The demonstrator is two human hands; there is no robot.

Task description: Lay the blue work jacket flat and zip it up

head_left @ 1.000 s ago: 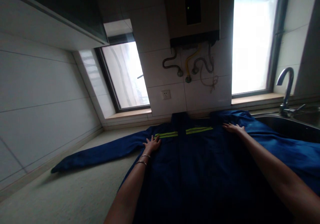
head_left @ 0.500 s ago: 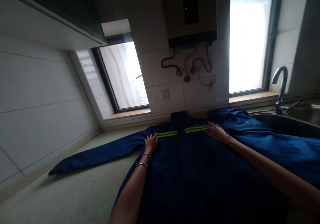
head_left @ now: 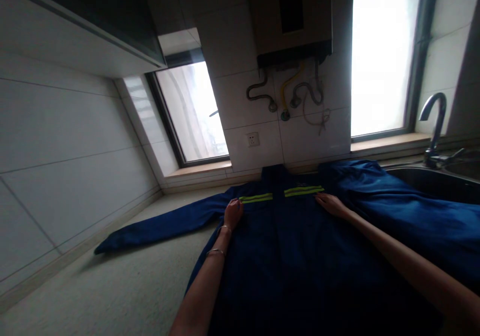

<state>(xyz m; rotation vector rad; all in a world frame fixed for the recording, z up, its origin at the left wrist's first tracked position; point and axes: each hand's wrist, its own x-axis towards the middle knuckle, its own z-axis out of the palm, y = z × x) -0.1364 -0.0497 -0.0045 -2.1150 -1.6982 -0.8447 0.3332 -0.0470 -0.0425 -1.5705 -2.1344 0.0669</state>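
Observation:
A dark blue work jacket [head_left: 296, 246] with yellow-green reflective stripes across its chest lies spread over the counter. One sleeve [head_left: 161, 233] stretches out to the left, and the other [head_left: 416, 211] reaches right, beside the sink. My left hand [head_left: 233, 213], with two bangles on the wrist, is on the jacket's left chest at the stripe's outer end; its fingers are curled in on the cloth. On the other side, my right hand [head_left: 332, 205] rests on the cloth just below the right stripe, fingers stretched out.
A sink [head_left: 423, 181] with a tall curved faucet [head_left: 437, 126] is at the right. Behind the counter [head_left: 131, 286] are a tiled wall with a socket [head_left: 252, 139], two windows and a water heater [head_left: 292, 21] with pipes. An overhead cabinet [head_left: 93, 21] juts out upper left.
My left hand's fingers have curled in from being spread. My right hand has slid slightly down off the stripe. The whole view has shifted a little.

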